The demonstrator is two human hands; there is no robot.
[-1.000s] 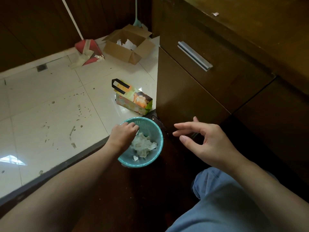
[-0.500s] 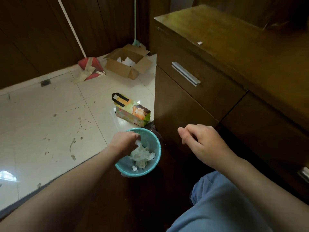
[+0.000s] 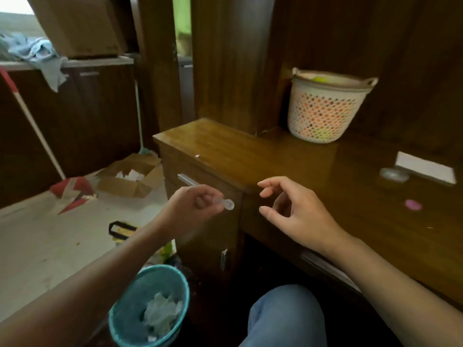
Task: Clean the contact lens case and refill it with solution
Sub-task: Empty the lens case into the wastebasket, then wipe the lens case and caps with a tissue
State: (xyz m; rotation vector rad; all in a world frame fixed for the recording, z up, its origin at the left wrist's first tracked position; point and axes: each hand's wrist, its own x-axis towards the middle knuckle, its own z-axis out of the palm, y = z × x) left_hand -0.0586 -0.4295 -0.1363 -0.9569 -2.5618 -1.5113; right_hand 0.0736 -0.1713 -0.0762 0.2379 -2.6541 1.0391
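My left hand [image 3: 193, 209] is closed around a clear contact lens case [image 3: 225, 203], whose round well sticks out past my fingers, in front of the desk's drawer. My right hand [image 3: 293, 211] hovers just to the right of it, fingers apart and curled, holding nothing. On the wooden desk [image 3: 263, 156] lie a pink cap [image 3: 413, 204] and a greyish round cap [image 3: 393, 174] at the right. A teal wastebasket [image 3: 125, 319] with crumpled tissue stands on the floor below my left arm.
A white perforated basket [image 3: 323, 108] stands at the back of the desk, a white flat box [image 3: 426, 170] at the right. On the floor are an open cardboard box [image 3: 130, 179], a red dustpan [image 3: 72, 192] and a colourful carton [image 3: 120, 230]. My knee [image 3: 285, 316] is below.
My left hand has risen out of the wastebasket to drawer height with the lens case. The right hand lifted and opened its fingers. The view tilted up to show the desk top.
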